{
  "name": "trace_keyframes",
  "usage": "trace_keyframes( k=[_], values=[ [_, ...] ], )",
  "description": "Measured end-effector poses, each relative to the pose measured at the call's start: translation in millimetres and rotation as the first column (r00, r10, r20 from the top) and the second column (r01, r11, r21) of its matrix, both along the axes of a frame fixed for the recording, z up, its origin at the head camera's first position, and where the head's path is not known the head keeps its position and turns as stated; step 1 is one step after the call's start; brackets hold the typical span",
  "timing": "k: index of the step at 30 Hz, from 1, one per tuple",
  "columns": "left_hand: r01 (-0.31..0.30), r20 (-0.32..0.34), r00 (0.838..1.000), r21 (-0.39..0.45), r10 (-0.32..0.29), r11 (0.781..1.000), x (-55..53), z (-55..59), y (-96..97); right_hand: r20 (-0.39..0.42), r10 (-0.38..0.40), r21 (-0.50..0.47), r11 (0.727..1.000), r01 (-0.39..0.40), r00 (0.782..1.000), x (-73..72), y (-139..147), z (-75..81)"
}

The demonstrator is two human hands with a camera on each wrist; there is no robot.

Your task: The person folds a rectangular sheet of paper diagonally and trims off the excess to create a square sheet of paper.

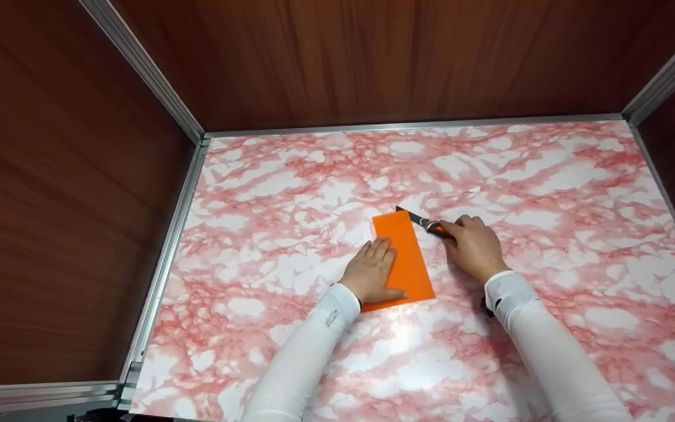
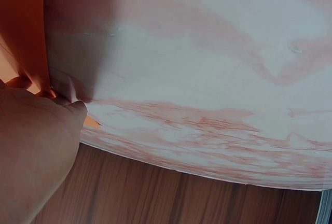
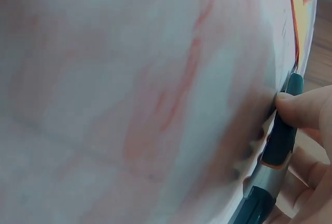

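Note:
A folded sheet of orange paper (image 1: 411, 264) lies on the table, one long edge facing right. My left hand (image 1: 370, 272) rests flat on its left half, fingers stretched and thumb across the near end. In my right hand (image 1: 475, 249) is a dark utility knife (image 1: 425, 224) with a silver band, pinched between thumb and fingers. Its front end passes under the paper's upper layer at the far right corner, and a dark tip pokes out past the far edge. The right wrist view shows the knife (image 3: 277, 141) against the paper's edge; the fold hides the rest of the blade.
A red-and-white marbled tabletop (image 1: 290, 193) carries the paper. Brown wood-grain panels (image 1: 337, 64) with metal rails (image 1: 419, 125) stand at the back and both sides.

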State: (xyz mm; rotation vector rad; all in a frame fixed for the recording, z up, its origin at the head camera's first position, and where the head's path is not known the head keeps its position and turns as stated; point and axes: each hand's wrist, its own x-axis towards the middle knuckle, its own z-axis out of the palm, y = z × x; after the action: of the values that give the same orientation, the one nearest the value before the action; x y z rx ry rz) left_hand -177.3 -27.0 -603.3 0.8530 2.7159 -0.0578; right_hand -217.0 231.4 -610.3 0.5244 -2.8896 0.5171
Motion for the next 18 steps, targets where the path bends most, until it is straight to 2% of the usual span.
trace_keyframes(
  k=[9,18],
  values=[
    [-0.001,-0.009,1.000,-0.006,0.001,1.000,-1.2,-0.1,0.2,0.027,-0.070,-0.026,0.997,0.071,0.997,0.5,13.5,1.4],
    [-0.005,-0.006,1.000,0.021,0.005,1.000,-0.2,-1.2,0.2,-0.001,-0.132,-0.060,0.990,0.131,0.991,5.2,40.0,3.8]
  ],
)
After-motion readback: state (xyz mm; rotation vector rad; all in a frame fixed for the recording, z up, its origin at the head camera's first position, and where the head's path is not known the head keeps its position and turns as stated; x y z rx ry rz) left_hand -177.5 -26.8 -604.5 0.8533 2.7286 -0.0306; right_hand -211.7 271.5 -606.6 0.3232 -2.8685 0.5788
